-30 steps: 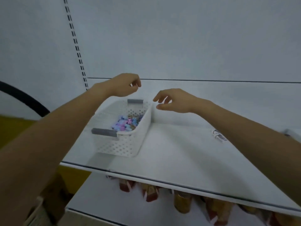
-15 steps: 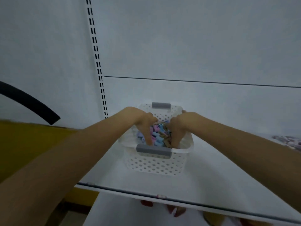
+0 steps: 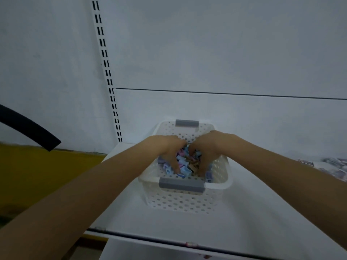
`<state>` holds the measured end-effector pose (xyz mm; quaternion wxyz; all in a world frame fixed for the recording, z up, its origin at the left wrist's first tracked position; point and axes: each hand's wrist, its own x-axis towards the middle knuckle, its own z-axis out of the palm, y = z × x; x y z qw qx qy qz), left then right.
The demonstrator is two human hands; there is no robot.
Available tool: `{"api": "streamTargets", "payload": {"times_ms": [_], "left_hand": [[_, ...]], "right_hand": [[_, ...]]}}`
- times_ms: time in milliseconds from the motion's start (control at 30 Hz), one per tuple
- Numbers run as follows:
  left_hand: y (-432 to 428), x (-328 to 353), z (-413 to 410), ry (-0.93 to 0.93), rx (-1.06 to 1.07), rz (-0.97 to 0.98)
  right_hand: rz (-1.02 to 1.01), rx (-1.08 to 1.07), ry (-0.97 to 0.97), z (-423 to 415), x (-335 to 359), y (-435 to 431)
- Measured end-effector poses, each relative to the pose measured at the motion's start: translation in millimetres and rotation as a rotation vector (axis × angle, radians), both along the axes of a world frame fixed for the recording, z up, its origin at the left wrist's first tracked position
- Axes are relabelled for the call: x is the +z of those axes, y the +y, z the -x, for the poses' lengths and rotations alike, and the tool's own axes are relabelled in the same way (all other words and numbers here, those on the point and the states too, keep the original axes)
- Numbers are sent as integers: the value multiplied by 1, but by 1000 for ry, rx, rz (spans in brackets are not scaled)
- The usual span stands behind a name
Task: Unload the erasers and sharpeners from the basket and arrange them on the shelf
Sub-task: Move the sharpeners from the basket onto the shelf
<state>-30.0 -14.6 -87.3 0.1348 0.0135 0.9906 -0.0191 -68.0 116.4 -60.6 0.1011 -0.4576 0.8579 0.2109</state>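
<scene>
Open room on the shelf (image 3: 266, 212) lies at lower centre and lower right, in front of and right of the basket (image 3: 185, 201). Its perforated walls close round the left hand (image 3: 167, 150) and right hand (image 3: 208, 147). The back panel (image 3: 244, 113) rises just behind; packets (image 3: 336, 166) crowd the right edge.

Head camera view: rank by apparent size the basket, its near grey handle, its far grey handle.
Basket; near grey handle; far grey handle, though distance may shrink it, so the handles could match.
</scene>
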Motion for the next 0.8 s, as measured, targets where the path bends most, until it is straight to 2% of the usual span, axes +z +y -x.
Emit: {"api": "streamTargets", "payload": {"times_ms": [300,633,800], "left_hand": [[3,6,-4,-18,21,-97],[4,6,-4,-97,175,-259],[7,7,-9,-107,134,-289]], "right_hand": [[69,29,-25,3,-5,-1],[73,27,-18,3,-5,0],[136,61,-35,1,-2,2]]}}
